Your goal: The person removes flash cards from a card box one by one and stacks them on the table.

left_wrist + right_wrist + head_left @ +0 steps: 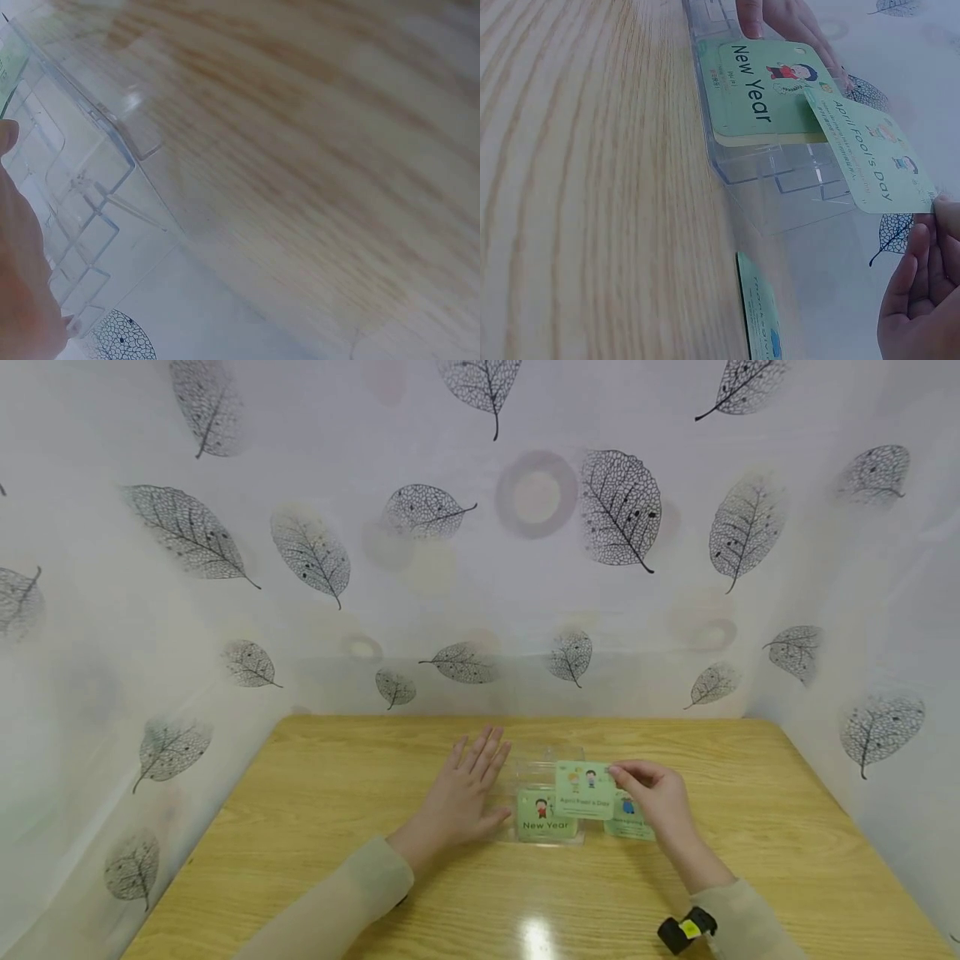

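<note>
Between thumb and fingers, my right hand (660,797) pinches a green April Fool's Day card (584,791) by its corner. The card is raised in front of a clear tiered plastic holder (780,180). In the front tier of that holder stands a New Year card (769,86), partly covered by the raised card in the head view. My left hand (467,785) lies against the holder's left side with its fingers straight. A Thanksgiving card (761,311) lies on the table to the right of the holder, partly hidden by my right hand in the head view.
The holder stands on a wood-grain table (315,793). Behind the table's far edge hangs a pale leaf-patterned sheet (480,593), which also closes off both sides. A black band (686,930) is on the right wrist.
</note>
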